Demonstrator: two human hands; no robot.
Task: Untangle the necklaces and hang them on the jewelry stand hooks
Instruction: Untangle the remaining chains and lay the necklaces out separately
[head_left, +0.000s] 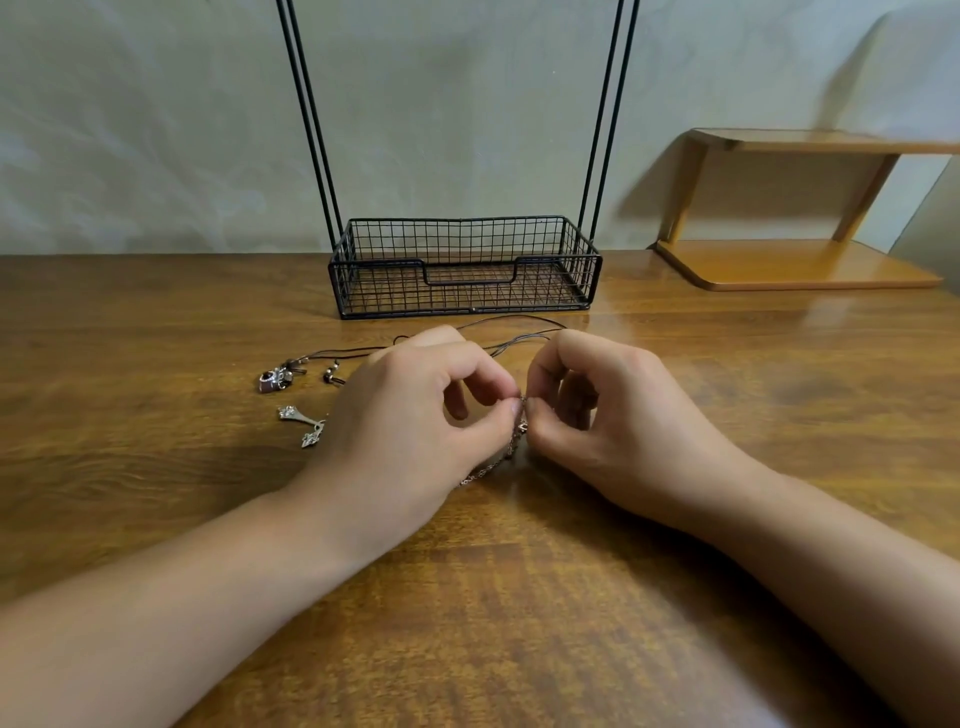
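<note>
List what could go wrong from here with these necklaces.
1. Both hands, left hand and right hand, pinch the thin chain at one spot; pulling apart might tighten the knot or snap it.
2. The dark cord runs behind the hands, so a lift could drag the camera pendant along.

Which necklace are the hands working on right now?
The thin metal chain, pinched between the left hand and right hand. The dark cord necklace with the camera-shaped pendant lies untouched on the table.

stand (464, 270) black grid | table (156, 493) brown woodgrain | cord (514, 340) dark brown
</note>
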